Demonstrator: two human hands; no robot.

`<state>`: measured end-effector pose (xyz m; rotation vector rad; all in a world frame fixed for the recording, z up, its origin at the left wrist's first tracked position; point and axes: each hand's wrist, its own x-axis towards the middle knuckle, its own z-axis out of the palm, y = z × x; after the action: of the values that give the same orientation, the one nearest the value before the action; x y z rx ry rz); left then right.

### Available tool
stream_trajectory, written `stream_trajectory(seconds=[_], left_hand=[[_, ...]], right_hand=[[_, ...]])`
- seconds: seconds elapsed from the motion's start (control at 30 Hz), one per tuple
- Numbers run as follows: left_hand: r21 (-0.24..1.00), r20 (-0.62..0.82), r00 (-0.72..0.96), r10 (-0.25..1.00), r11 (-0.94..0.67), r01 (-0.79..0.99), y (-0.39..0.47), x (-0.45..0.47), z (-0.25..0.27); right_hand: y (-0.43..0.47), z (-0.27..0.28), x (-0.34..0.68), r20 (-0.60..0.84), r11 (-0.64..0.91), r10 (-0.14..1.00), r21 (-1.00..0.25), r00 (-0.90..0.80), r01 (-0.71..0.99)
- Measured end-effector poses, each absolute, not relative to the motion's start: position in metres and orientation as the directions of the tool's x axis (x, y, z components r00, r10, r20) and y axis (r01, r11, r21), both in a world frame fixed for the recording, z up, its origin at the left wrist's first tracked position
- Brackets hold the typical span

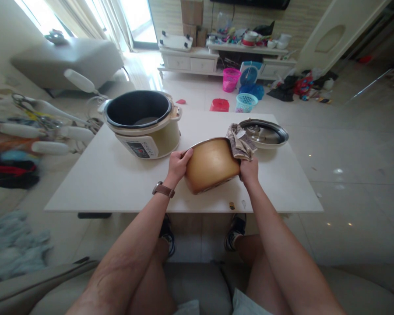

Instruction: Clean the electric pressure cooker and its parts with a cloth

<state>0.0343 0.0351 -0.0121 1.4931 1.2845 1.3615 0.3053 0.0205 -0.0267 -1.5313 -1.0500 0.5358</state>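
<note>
Two hands grip one pot (pixel 213 164) in the head view, just below the middle of the frame. The left hand (pixel 179 165) clasps its left side, thumb laid on the outer wall near the rim; the right hand (pixel 250 171) grasps the right side, its fingers mostly hidden. A cloth (pixel 239 142) bunches at the rim just above the right hand; whether those fingers pinch it, I cannot tell. The pot tilts, mouth turned away, over the table (pixel 95 188); whether its base touches is unclear. Left of centre stands the cooker (pixel 167 141), open; right of centre lies the lid (pixel 265 135), underside up. The pot looks like thin, stiff metal, probably light if empty, though its inside is hidden. Its smooth wall would likely slip under flat palms, so opposite points on the rim seem the surest hold.
</note>
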Motion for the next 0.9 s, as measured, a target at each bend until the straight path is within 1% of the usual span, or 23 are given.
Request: stream_trajectory(seconds=[0.43, 0.6, 0.9], left_hand=[[0.949, 0.268, -0.069, 0.961, -0.251, 0.188, 0.0348, 0.0343, -0.0144], [0.948, 0.267, -0.066, 0.961, -0.25, 0.195, 0.0352, 0.0342, -0.0153], [0.947, 0.272, -0.067, 0.96, -0.254, 0.198, 0.0355, 0.0344, -0.0167]], right_hand=[[0.0192, -0.0282, 0.3025, 0.215, 0.048, 0.825, -0.948, 0.522, 0.314], [0.019, -0.0286, 0.3033, 0.222, 0.07, 0.838, -0.95, 0.499, 0.305], [0.0193, -0.0288, 0.3022, 0.214, 0.054, 0.834, -0.949, 0.509, 0.31]])
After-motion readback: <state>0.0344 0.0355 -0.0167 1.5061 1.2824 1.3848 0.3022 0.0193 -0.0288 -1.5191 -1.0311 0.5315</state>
